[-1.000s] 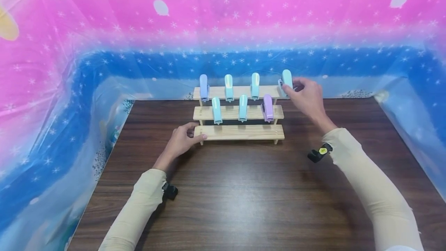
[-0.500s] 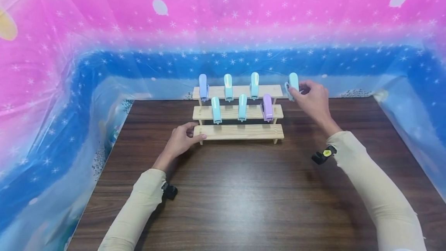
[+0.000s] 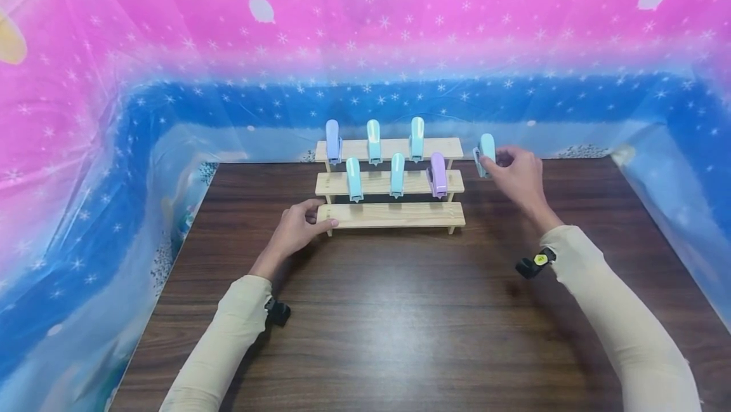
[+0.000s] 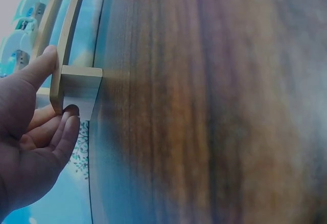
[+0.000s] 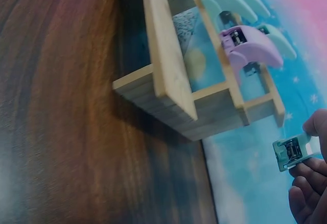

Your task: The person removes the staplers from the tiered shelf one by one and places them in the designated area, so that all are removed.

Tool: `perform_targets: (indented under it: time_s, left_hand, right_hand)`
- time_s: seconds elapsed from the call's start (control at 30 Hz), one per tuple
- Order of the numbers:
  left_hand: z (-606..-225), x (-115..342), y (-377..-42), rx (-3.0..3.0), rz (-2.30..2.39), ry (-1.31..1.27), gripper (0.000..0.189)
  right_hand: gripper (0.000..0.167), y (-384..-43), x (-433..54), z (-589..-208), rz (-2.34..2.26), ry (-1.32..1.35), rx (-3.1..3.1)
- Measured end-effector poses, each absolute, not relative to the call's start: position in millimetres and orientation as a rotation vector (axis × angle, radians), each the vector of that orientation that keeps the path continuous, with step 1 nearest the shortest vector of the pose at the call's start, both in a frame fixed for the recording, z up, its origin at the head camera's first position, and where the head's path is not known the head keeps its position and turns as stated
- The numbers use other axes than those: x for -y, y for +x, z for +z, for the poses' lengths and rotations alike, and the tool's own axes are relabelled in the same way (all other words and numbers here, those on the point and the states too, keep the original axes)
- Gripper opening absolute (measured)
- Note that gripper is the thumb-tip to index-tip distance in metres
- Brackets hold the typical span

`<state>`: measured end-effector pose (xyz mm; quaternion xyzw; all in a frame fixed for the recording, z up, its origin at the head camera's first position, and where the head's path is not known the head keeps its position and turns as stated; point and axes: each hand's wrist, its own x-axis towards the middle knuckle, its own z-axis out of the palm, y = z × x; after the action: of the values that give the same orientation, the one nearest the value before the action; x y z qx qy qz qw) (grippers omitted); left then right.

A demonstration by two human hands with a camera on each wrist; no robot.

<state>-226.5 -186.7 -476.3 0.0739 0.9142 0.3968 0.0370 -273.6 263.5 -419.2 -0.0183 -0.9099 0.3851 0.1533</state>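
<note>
A three-tier wooden display stand (image 3: 394, 215) stands toward the back of the table. My left hand (image 3: 294, 229) grips the left end of its lowest shelf, thumb on top and fingers underneath. Beyond the stand's right end, my right hand (image 3: 521, 178) pinches a mint-green stapler (image 3: 487, 152) between thumb and fingers, apart from the shelves. A periwinkle stapler (image 3: 332, 140) and two mint ones stand on the top shelf. On the middle shelf are two more mint staplers and a lilac stapler (image 3: 438, 174) at the right. The lowest shelf bears none.
The dark wood-grain table (image 3: 377, 310) extends in front of the stand. A pink and blue printed cloth (image 3: 365, 50) hangs behind and along both sides. Black straps (image 3: 278, 313) with small devices sit on both wrists.
My right hand has carried the mint stapler off the top shelf's right end, moving right and then downward. My left hand keeps its grip on the stand.
</note>
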Motion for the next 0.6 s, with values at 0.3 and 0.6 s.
perform_targets:
  time_s: [0.3, 0.6]
  left_hand:
    - [-476, 188, -226, -2.802, 1.217, 0.231, 0.070]
    - [-477, 188, -226, -2.811, 1.218, 0.245, 0.068]
  right_hand:
    - [0.054, -270, -271, -441, 1.056, -0.084, 2.657]
    - [0.054, -266, -276, -460, 1.051, -0.131, 2.704]
